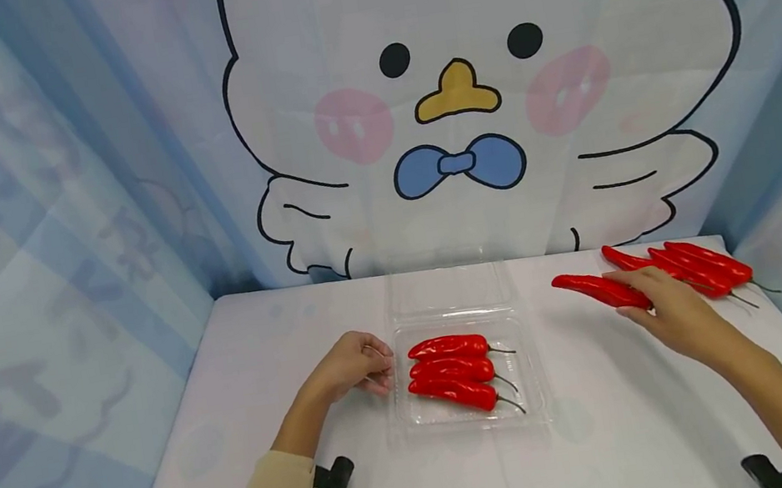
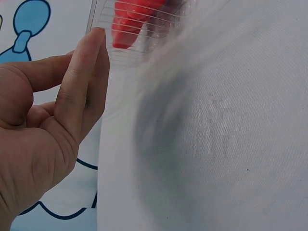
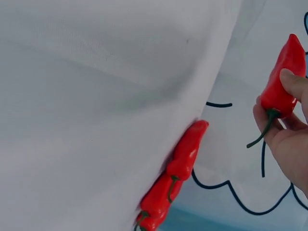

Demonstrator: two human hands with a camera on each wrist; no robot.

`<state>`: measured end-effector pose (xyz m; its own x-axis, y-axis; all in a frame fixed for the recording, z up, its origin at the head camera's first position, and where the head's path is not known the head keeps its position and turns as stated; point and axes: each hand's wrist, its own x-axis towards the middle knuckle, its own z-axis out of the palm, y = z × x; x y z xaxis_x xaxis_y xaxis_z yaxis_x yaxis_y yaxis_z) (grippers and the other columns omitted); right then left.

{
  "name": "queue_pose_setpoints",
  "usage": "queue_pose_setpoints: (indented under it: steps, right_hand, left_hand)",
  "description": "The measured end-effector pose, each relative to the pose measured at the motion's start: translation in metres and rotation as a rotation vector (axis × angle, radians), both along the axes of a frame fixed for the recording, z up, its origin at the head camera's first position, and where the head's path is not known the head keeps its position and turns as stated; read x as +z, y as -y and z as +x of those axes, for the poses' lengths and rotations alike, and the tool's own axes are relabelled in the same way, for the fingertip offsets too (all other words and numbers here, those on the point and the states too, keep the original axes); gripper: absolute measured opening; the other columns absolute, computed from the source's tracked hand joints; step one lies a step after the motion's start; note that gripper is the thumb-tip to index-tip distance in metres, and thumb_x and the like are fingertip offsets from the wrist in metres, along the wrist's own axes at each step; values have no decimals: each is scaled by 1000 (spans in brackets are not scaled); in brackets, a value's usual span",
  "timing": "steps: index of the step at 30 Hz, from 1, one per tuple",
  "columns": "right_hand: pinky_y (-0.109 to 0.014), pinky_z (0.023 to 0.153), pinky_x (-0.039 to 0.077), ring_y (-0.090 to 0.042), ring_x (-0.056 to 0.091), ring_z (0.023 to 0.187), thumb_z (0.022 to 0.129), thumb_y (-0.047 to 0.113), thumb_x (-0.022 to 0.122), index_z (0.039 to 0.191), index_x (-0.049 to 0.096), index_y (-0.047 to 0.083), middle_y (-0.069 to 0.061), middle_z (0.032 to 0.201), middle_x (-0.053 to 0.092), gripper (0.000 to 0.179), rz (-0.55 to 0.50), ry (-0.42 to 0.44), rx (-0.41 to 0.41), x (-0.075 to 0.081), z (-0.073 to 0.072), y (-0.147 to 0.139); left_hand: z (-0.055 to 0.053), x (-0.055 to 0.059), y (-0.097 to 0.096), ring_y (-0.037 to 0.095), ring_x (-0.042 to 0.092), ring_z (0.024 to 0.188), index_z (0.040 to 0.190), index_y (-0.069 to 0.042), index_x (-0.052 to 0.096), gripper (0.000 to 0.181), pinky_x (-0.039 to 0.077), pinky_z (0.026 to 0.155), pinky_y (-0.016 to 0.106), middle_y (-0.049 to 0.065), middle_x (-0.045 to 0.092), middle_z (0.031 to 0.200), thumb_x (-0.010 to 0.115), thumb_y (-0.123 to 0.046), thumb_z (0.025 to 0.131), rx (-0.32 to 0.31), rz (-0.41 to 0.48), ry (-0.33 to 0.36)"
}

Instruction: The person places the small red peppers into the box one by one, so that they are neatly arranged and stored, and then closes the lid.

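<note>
My right hand (image 1: 678, 315) grips a red chili pepper (image 1: 585, 287) by its stem end, thumb on one side and fingers on the other. It holds the pepper above the table, and a green stem (image 3: 265, 129) hangs below the hand in the right wrist view. My left hand (image 1: 356, 365) is at the left side of a clear plastic box (image 1: 532, 366), its fairly straight fingertips right at the wall. Inside the box, three red peppers (image 1: 454, 369) lie side by side, stems to the right. The hinged lid (image 1: 449, 290) stands open toward the back.
More red peppers (image 1: 713, 266) lie in a group at the table's back right corner, beside my right hand. A white cloth covers the table (image 1: 589, 450). Behind it hangs a curtain (image 1: 471, 223) with a cartoon figure; blue curtains flank both sides.
</note>
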<state>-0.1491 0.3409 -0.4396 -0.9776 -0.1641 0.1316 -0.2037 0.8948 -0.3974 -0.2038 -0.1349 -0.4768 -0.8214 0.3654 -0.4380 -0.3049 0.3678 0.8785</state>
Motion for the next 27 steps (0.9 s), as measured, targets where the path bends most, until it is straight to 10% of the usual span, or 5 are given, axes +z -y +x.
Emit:
queue_pose_setpoints:
  steps: [27]
  right_hand:
    - [-47,80,66,-29,65,103,85,15,84,142,59,12,-16,121,67,62,34,33,192,30,6,60]
  left_hand:
    - [1,2,0,18,70,64,108,5,63,13,65,62,32,14,71,85,66,-3,99,0,-36,-4]
